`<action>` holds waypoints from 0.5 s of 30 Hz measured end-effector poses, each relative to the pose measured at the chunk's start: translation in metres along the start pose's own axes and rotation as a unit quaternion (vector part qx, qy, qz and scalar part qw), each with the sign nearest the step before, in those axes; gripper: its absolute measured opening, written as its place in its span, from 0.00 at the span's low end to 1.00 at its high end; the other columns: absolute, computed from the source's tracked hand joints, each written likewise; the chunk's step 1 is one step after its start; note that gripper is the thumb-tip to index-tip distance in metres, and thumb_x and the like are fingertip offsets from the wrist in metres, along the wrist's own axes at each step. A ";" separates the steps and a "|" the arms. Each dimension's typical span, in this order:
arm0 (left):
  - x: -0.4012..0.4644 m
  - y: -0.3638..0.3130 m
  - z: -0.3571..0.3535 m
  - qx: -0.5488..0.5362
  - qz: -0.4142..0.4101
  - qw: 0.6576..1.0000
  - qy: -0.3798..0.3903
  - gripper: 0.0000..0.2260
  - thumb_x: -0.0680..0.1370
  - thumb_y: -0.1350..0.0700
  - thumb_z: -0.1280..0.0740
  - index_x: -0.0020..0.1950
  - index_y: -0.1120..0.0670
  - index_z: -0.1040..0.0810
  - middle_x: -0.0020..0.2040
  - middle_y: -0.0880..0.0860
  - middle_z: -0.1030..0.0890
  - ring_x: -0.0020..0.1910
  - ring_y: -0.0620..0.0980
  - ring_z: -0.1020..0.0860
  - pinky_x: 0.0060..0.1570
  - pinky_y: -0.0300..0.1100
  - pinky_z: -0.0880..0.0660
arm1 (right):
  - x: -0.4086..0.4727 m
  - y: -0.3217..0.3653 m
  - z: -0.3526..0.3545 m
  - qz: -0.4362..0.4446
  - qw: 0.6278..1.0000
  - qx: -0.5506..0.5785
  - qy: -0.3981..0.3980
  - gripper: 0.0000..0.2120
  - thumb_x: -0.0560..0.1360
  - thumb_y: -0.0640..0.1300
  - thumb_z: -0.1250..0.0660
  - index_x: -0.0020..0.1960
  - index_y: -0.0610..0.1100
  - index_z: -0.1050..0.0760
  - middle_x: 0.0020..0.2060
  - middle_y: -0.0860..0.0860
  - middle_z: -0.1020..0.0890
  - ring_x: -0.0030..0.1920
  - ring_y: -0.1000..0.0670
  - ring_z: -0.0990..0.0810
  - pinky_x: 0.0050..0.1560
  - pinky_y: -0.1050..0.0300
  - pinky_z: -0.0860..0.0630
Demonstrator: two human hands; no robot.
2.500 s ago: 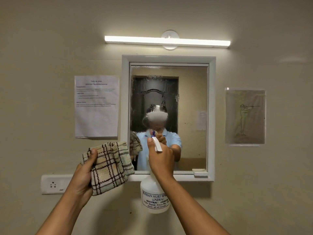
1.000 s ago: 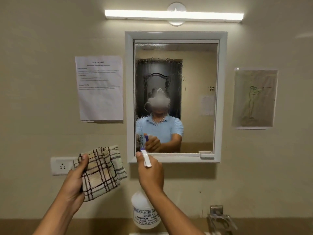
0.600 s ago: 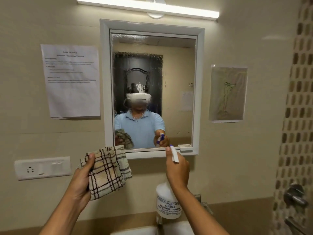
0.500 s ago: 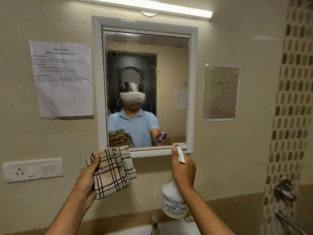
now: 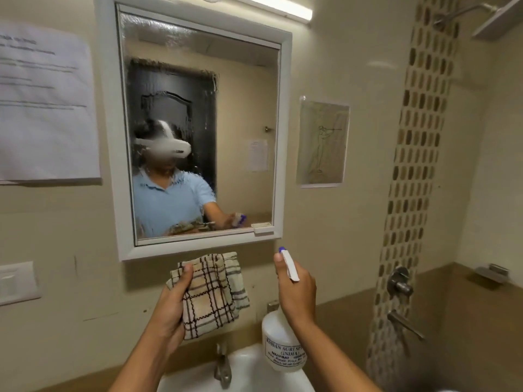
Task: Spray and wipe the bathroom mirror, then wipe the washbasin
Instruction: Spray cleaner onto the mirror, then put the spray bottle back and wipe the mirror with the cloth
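Note:
The white-framed mirror (image 5: 243, 108) hangs on the wall ahead, its left and upper glass covered in spray droplets. My left hand (image 5: 169, 306) grips a folded checked cloth (image 5: 215, 290) just below the mirror's bottom edge. My right hand (image 5: 297, 292) grips the neck of a white spray bottle (image 5: 283, 346), whose white trigger head with a blue nozzle sticks up above my fingers. The bottle hangs over the white washbasin (image 5: 254, 369), which shows at the bottom with its metal tap (image 5: 223, 366).
A printed sheet (image 5: 45, 108) is taped left of the mirror and a drawing (image 5: 322, 142) right of it. A switch plate (image 5: 14, 281) sits at the left edge. Shower valves (image 5: 399, 281) and a mosaic tile strip (image 5: 416, 165) are on the right. A tube light (image 5: 271, 7) is above.
The view has dropped and swung right, bringing the washbasin and shower fittings into sight. My right hand has lowered the spray bottle from the mirror to above the basin; the cloth hand stayed beside it.

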State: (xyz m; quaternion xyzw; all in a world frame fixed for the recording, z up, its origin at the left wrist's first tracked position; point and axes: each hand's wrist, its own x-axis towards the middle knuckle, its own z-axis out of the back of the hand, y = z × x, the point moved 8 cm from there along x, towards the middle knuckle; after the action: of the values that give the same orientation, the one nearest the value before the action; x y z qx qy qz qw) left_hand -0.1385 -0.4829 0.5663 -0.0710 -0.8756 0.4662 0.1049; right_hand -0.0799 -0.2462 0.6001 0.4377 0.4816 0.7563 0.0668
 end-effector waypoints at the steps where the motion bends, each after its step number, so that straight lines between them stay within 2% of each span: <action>1: 0.001 0.008 0.000 -0.005 0.008 1.000 0.002 0.20 0.78 0.48 0.37 0.61 0.61 0.21 0.55 0.64 0.17 0.51 0.62 0.16 0.41 0.55 0.17 | -0.005 0.000 0.003 0.005 1.000 -0.006 0.004 0.21 0.74 0.65 0.43 0.31 0.52 0.35 0.24 0.54 0.31 0.26 0.57 0.32 0.27 0.64 0.37; 7: 0.000 0.051 -0.003 -0.019 0.052 0.998 0.011 0.24 0.75 0.45 0.36 0.63 0.60 0.22 0.57 0.64 0.17 0.54 0.62 0.17 0.47 0.59 0.18 | -0.026 -0.020 0.016 -0.007 0.999 -0.024 0.029 0.21 0.77 0.62 0.41 0.31 0.51 0.36 0.23 0.55 0.31 0.26 0.58 0.32 0.28 0.64 0.38; 11: -0.003 0.082 -0.008 -0.021 0.083 0.996 0.017 0.26 0.75 0.43 0.36 0.65 0.59 0.22 0.60 0.64 0.19 0.57 0.62 0.18 0.51 0.60 0.20 | -0.034 -0.049 0.028 -0.021 0.998 -0.044 0.035 0.22 0.78 0.64 0.42 0.31 0.52 0.37 0.25 0.55 0.30 0.28 0.58 0.33 0.31 0.59 0.37; 15: -0.011 0.119 -0.019 -0.018 0.115 0.993 0.015 0.25 0.76 0.42 0.37 0.64 0.59 0.22 0.58 0.62 0.17 0.55 0.59 0.17 0.44 0.54 0.18 | -0.036 -0.075 0.048 -0.015 0.995 -0.094 0.029 0.25 0.76 0.70 0.50 0.35 0.52 0.32 0.33 0.53 0.24 0.36 0.51 0.25 0.38 0.52 0.28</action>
State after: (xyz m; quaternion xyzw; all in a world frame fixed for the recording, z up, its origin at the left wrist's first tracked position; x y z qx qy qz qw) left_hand -0.1203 -0.4043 0.4767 -0.1806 -0.8680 0.4583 0.0624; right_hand -0.0474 -0.1930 0.5270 0.4005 0.4167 0.8093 0.1051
